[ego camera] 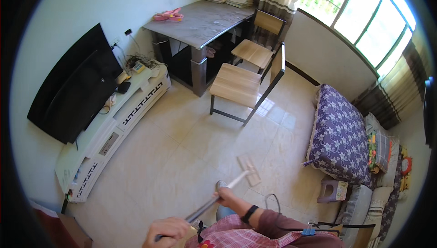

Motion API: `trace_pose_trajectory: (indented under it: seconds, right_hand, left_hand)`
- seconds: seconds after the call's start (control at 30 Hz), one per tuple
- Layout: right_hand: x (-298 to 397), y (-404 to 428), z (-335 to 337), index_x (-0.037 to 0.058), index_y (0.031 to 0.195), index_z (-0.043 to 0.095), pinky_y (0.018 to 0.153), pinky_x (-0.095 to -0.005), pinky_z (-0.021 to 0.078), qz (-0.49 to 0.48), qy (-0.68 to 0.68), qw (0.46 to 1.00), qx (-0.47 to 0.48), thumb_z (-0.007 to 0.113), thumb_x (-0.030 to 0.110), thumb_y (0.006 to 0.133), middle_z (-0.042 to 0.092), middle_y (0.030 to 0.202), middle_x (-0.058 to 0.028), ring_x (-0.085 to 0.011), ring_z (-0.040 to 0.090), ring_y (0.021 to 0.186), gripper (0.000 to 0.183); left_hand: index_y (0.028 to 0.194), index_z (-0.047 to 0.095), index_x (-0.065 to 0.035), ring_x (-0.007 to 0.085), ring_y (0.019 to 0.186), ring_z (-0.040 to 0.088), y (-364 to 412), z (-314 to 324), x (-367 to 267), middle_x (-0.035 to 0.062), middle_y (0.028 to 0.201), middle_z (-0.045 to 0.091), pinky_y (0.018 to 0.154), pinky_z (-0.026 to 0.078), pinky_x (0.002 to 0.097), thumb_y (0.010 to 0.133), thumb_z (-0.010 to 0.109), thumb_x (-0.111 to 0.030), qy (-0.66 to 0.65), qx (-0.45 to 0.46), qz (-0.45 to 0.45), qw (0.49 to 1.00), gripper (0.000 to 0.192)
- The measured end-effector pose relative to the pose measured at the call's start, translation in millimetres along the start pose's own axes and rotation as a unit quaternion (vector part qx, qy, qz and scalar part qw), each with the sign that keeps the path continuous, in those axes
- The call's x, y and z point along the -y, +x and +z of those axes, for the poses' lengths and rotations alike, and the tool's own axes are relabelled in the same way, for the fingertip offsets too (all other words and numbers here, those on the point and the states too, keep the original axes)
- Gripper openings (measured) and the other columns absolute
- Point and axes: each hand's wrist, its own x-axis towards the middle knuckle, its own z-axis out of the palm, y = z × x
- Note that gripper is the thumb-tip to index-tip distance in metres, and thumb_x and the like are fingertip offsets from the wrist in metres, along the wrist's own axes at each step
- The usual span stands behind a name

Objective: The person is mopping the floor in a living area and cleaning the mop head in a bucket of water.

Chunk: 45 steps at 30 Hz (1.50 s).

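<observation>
A flat mop with a pale rectangular head (253, 178) stretches ahead of me, its head on the tiled floor and looking slightly blurred. My left hand (168, 231) is closed around the top end of the dark grey mop pole (204, 209). Farther down the pole, my right hand (225, 196) grips it near where it turns white; a black band circles that wrist. Just beyond my right hand the tip of a shoe (221, 184) shows. A pink plaid apron (228, 232) covers my front.
Two wood-seated chairs (235, 84) stand by a grey table (205, 19) with books and pink sandals. At left, a white TV cabinet (112, 125) carries a television (76, 91). A sofa end draped in purple floral cloth (338, 135) and a plastic stool (332, 190) lie right.
</observation>
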Motion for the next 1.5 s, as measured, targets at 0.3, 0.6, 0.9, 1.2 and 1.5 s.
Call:
trace_pose_trajectory:
  seconds: [0.3,0.6,0.9,1.2,1.5]
  right_hand:
    - [-10.5,-31.7,127.0,0.005,0.089,0.036,0.049,-0.0346,0.045,0.058,-0.019,0.984,0.167,0.04,0.012,0.084,0.041,0.062,-0.0082,-0.0198,0.045,0.05,0.009]
    - [64.4,57.7,117.9,0.0047,0.087,0.039,0.043,-0.0352,0.0442,-0.036,-0.181,0.979,0.091,0.038,0.014,0.084,0.043,0.054,-0.007,-0.0205,0.045,0.043,0.01]
    - [10.4,36.2,194.8,0.0078,0.1,0.037,0.052,-0.0379,0.0499,0.034,-0.236,0.96,0.145,0.039,0.018,0.085,0.05,0.067,-0.0089,-0.022,0.052,0.054,0.018]
    - [15.0,21.2,257.4,0.0029,0.097,0.037,0.048,-0.0377,0.048,0.041,-0.197,0.962,0.187,0.04,0.011,0.084,0.044,0.063,-0.0083,-0.0197,0.049,0.051,0.016]
    - [135.4,118.0,323.1,0.0034,0.092,0.038,0.05,-0.0367,0.0474,-0.034,-0.076,0.977,0.196,0.042,0.013,0.086,0.045,0.067,-0.0095,-0.0199,0.049,0.056,0.012]
  left_hand:
    - [0.051,0.041,0.0006,0.0294,0.058,0.048,-37.8,8.7,-63.4,0.0128,0.056,0.044,0.068,0.041,0.0388,0.046,0.048,-0.008,0.248,0.102,0.029,0.963,0.013]
    - [0.057,0.045,0.0019,0.0334,0.068,0.051,-32.0,-12.4,54.0,0.0156,0.065,0.047,0.08,0.044,0.043,0.048,0.049,-0.003,0.208,-0.012,0.081,0.975,0.011]
    - [0.053,0.043,0.0025,0.0281,0.059,0.051,-43.2,-33.5,17.3,0.012,0.057,0.047,0.071,0.045,0.0415,0.052,0.049,-0.005,0.145,-0.277,0.109,0.944,0.01]
    - [0.046,0.036,-0.0015,0.0253,0.043,0.042,8.4,-61.6,-27.5,0.0113,0.047,0.039,0.051,0.039,0.0392,0.059,0.055,-0.011,0.164,-0.207,0.174,0.949,0.024]
    - [0.047,0.035,-0.0029,0.0244,0.051,0.044,91.0,-140.6,72.7,0.0074,0.05,0.038,0.065,0.043,0.0381,0.049,0.049,-0.019,0.19,-0.186,0.186,0.946,0.021]
